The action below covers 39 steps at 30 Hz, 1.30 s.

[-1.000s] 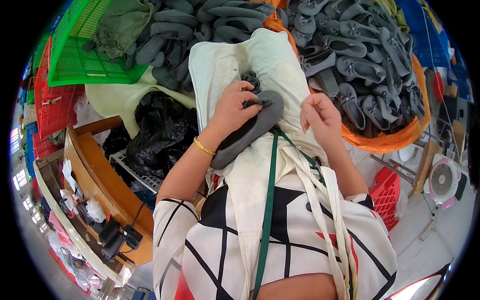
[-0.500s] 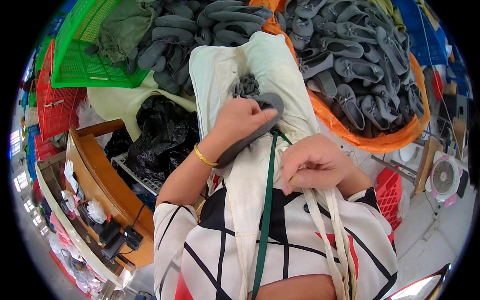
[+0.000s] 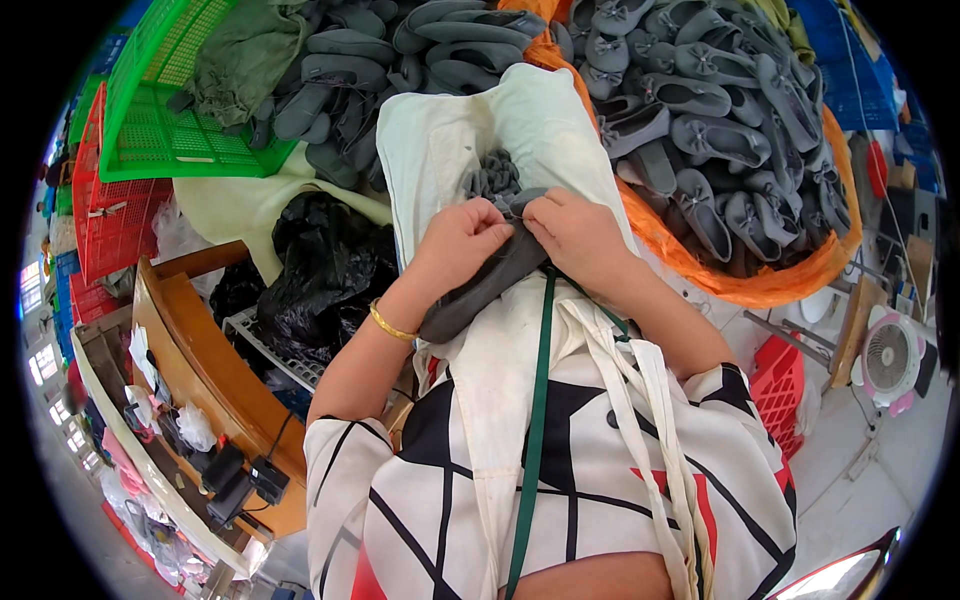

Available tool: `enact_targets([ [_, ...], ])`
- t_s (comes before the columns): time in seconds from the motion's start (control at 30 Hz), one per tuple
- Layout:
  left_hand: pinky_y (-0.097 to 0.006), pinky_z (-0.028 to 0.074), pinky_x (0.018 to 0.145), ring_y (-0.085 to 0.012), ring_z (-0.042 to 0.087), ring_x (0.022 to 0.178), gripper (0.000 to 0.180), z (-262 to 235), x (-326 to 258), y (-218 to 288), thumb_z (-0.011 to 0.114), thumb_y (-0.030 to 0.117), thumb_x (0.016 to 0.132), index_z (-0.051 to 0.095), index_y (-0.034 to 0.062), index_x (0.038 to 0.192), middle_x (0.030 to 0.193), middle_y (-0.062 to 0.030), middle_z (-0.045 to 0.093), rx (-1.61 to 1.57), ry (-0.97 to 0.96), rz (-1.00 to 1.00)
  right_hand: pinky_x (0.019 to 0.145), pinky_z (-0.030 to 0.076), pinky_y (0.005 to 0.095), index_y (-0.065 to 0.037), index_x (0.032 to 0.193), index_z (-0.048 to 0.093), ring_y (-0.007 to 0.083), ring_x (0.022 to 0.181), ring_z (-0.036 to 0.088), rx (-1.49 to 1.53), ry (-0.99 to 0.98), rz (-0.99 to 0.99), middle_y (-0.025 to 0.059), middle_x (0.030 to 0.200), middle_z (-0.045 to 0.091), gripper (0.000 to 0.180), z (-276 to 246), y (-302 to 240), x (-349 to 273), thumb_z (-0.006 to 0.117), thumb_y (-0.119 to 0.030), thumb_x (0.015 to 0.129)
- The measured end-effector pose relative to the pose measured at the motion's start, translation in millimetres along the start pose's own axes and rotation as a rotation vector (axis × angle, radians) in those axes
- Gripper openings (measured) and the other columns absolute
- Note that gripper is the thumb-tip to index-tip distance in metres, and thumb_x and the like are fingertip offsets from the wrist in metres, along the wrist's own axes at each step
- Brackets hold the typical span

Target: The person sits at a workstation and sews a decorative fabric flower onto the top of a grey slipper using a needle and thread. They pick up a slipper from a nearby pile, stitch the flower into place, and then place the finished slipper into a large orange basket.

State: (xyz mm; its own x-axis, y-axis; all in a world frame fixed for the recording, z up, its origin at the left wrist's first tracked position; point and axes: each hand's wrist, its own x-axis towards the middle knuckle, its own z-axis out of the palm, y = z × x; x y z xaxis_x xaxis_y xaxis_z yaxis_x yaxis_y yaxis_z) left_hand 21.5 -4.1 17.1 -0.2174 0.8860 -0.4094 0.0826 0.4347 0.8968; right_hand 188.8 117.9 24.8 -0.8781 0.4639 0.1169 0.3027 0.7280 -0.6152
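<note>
A dark grey slip-on shoe (image 3: 470, 298) lies slantwise over my lap on a whitish cloth (image 3: 430, 140). My left hand (image 3: 462, 240) is closed on the shoe near its toe end, thumb and fingers pressing its edge. From the other side my right hand (image 3: 580, 232) pinches at the same end, its fingertips almost meeting the left ones. Whatever sits between the right fingertips is too small or hidden to make out. Just beyond the hands, a small heap of grey fabric bows (image 3: 492, 174) rests in a fold of the cloth.
Grey shoes with bows (image 3: 720, 140) fill an orange-rimmed sack (image 3: 775, 288) at the far right. More grey shoes (image 3: 345, 75) lie far left beside a green crate (image 3: 190, 150). Left stand a black plastic bag (image 3: 325, 270) and wooden drawer unit (image 3: 220, 370); right, a fan (image 3: 888, 355).
My right hand has moved up and leftward, from beside the shoe to its toe end. The left hand keeps its hold, and the shoe has turned slightly.
</note>
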Motion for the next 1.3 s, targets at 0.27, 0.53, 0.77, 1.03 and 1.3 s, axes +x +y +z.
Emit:
enact_targets([
  [0.27, -0.019, 0.04, 0.056, -0.0021, 0.048, 0.063, 0.011, 3, 13, -20, 0.065, 0.015, 0.095, 0.064, 0.0054, 0.092, 0.073, 0.0052, 0.058, -0.164, 0.081, -0.015, 0.062, 0.05, 0.0381, -0.009, 0.09, 0.061, 0.0294, 0.079, 0.063, -0.06, -0.003, -0.103, 0.0069, 0.084, 0.059, 0.007, 4, 6, 6, 0.064, -0.012, 0.085],
  [0.53, -0.016, 0.038, 0.054, -0.001, 0.049, 0.062, 0.01, 5, 7, -9, 0.063, 0.017, 0.096, 0.064, 0.0086, 0.093, 0.074, 0.0057, 0.057, -0.235, -0.044, -0.131, 0.059, 0.05, 0.0283, -0.007, 0.097, 0.058, 0.0175, 0.07, 0.064, 0.775, -0.007, 0.173, 0.0044, 0.085, 0.063, 0.007, 15, 24, 1, 0.058, -0.015, 0.098],
  [0.77, -0.02, 0.042, 0.057, -0.0034, 0.051, 0.064, 0.008, 4, -1, -13, 0.061, 0.015, 0.097, 0.06, 0.0074, 0.093, 0.076, 0.0053, 0.056, -0.216, -0.088, 0.019, 0.055, 0.049, 0.0236, -0.007, 0.103, 0.054, 0.0094, 0.061, 0.057, 1.245, 0.187, 0.633, 0.0027, 0.079, 0.062, 0.012, 1, 67, -16, 0.053, -0.02, 0.103],
  [1.03, -0.033, 0.049, 0.059, -0.0223, 0.063, 0.065, 0.006, 24, -8, 9, 0.069, 0.012, 0.087, 0.067, 0.0071, 0.086, 0.074, -0.009, 0.063, 0.517, 0.326, 0.516, 0.054, 0.047, 0.0236, -0.007, 0.103, 0.054, 0.0093, 0.06, 0.056, 1.23, 0.239, 0.676, 0.0026, 0.077, 0.061, 0.012, 4, 74, -23, 0.055, -0.019, 0.103],
  [1.3, -0.04, 0.049, 0.055, -0.0271, 0.064, 0.065, 0.012, 20, 13, 9, 0.07, 0.02, 0.082, 0.063, 0.0115, 0.076, 0.069, -0.0059, 0.064, 0.878, 0.283, 0.64, 0.056, 0.044, 0.0215, -0.004, 0.102, 0.054, 0.0067, 0.061, 0.052, 1.135, 0.186, 0.387, 0.0012, 0.076, 0.059, 0.01, -29, 23, -18, 0.055, -0.014, 0.102],
])
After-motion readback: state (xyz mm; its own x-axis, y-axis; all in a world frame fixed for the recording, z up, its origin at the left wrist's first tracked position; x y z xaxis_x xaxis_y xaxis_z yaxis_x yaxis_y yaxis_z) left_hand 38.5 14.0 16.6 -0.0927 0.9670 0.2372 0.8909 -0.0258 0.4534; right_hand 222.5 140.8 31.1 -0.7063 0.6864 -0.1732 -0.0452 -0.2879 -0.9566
